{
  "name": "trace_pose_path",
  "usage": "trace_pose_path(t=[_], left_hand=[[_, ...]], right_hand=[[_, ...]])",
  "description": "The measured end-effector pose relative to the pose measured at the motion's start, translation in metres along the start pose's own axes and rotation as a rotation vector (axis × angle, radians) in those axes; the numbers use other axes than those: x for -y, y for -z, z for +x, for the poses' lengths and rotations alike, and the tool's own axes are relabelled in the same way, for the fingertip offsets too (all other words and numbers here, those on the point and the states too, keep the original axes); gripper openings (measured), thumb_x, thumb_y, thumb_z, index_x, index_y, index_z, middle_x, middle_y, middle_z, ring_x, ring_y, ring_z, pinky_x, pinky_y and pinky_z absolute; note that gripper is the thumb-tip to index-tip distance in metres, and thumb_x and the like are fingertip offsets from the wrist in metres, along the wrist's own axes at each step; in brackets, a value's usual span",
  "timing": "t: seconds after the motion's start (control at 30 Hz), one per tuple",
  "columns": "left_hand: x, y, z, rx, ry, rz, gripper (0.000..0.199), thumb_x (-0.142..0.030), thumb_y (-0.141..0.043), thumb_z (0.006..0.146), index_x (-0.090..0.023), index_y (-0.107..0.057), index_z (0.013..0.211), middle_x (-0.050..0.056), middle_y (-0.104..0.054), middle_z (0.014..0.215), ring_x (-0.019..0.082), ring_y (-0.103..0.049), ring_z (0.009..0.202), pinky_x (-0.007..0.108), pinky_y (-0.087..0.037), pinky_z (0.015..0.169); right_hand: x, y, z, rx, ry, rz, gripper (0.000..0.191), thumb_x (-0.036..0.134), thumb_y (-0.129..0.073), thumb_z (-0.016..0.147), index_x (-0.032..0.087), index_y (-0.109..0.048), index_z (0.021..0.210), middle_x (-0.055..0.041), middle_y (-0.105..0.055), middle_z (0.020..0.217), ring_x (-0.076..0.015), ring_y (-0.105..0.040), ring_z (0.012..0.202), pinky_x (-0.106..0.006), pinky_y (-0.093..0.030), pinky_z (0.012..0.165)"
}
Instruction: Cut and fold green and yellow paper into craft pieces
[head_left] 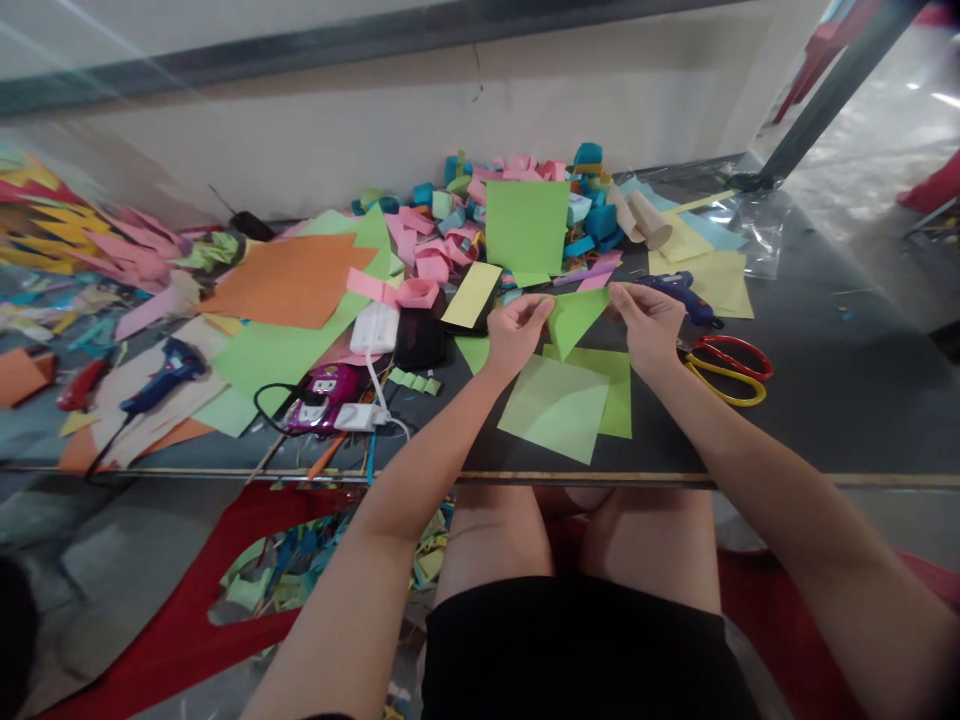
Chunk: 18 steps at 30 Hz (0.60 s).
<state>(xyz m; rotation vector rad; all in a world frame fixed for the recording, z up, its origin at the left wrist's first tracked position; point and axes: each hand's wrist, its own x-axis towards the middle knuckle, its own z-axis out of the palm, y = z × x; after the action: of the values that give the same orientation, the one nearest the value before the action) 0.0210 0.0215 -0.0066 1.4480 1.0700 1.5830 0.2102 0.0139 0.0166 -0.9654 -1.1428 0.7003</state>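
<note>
A green sheet of paper (574,318), folded into a triangle with its point downward, hangs between my two hands. My left hand (519,328) pinches its left corner, and my right hand (646,318) pinches the right corner. Below it on the table lie a pale green square of paper (555,408) and, partly beneath that, a brighter green square (619,395). Scissors (729,370) with one red and one yellow handle rest just right of my right hand. Behind my hands a larger green sheet (527,228) leans against a heap of folded paper pieces.
A blue glue gun (686,293) lies beyond the scissors; another glue gun (166,375) is at the left. A purple power strip (324,398) with cables sits near the table's front edge (525,478). Orange sheets (289,280) and pink folded strips (431,262) spread across the left and back.
</note>
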Motion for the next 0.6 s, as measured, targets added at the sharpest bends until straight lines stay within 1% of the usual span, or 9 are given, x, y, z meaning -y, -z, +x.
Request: trace_pose_path(t=[0.07,0.2,0.33,0.43,0.5,0.6], left_hand=[[-0.0029,0.0014,-0.0006,-0.012,-0.033,0.051,0.05,-0.066,-0.073,0.081,-0.017,-0.079,0.088,0.003,-0.07,0.069,0.011,-0.058,0.058,0.024,-0.045,0.055],[-0.0062,0.0023,-0.0021,-0.023,-0.072,0.069,0.048,-0.065,-0.071,0.084,-0.018,-0.079,0.087,0.003,-0.07,0.071,0.012,-0.059,0.062,0.024,-0.045,0.058],[-0.0081,0.0007,-0.0015,-0.013,-0.054,0.043,0.049,-0.067,-0.071,0.083,-0.019,-0.078,0.089,0.003,-0.07,0.072,0.01,-0.056,0.059,0.024,-0.044,0.056],[-0.0097,0.0,0.0009,-0.033,-0.048,0.026,0.053,-0.07,-0.072,0.079,-0.019,-0.078,0.088,0.002,-0.068,0.069,0.009,-0.052,0.056,0.023,-0.042,0.054],[-0.0098,-0.0001,0.0023,-0.022,-0.035,-0.011,0.052,-0.07,-0.074,0.078,-0.019,-0.077,0.086,0.001,-0.065,0.066,0.008,-0.05,0.055,0.023,-0.042,0.053],[-0.0081,-0.0012,0.0021,0.06,0.02,-0.086,0.052,-0.07,-0.075,0.077,-0.019,-0.077,0.089,-0.001,-0.06,0.065,0.008,-0.05,0.055,0.023,-0.041,0.051]], right_hand=[[-0.0004,-0.0004,-0.0006,0.019,-0.008,0.003,0.046,0.067,-0.084,0.067,0.022,-0.081,0.077,0.0001,-0.071,0.065,-0.0128,-0.064,0.054,-0.027,-0.053,0.049],[-0.0039,-0.0011,-0.0005,0.021,-0.024,0.029,0.046,0.068,-0.085,0.065,0.023,-0.081,0.076,0.0001,-0.071,0.065,-0.0134,-0.065,0.053,-0.026,-0.05,0.047],[-0.0076,-0.0013,-0.0001,0.029,-0.025,0.06,0.046,0.068,-0.084,0.067,0.023,-0.08,0.077,0.0014,-0.068,0.061,-0.0142,-0.065,0.052,-0.027,-0.051,0.046],[-0.0089,-0.0014,-0.0006,0.048,-0.025,0.092,0.045,0.068,-0.083,0.068,0.024,-0.079,0.077,0.0021,-0.066,0.06,-0.0143,-0.066,0.052,-0.027,-0.051,0.047],[-0.0092,-0.0013,-0.0006,0.044,-0.04,0.09,0.046,0.068,-0.083,0.067,0.024,-0.079,0.078,0.0024,-0.066,0.06,-0.0128,-0.064,0.05,-0.027,-0.05,0.047],[-0.0091,-0.0006,0.0006,0.016,-0.09,0.064,0.047,0.069,-0.084,0.065,0.025,-0.08,0.079,0.003,-0.067,0.064,-0.0085,-0.054,0.043,-0.026,-0.044,0.041]])
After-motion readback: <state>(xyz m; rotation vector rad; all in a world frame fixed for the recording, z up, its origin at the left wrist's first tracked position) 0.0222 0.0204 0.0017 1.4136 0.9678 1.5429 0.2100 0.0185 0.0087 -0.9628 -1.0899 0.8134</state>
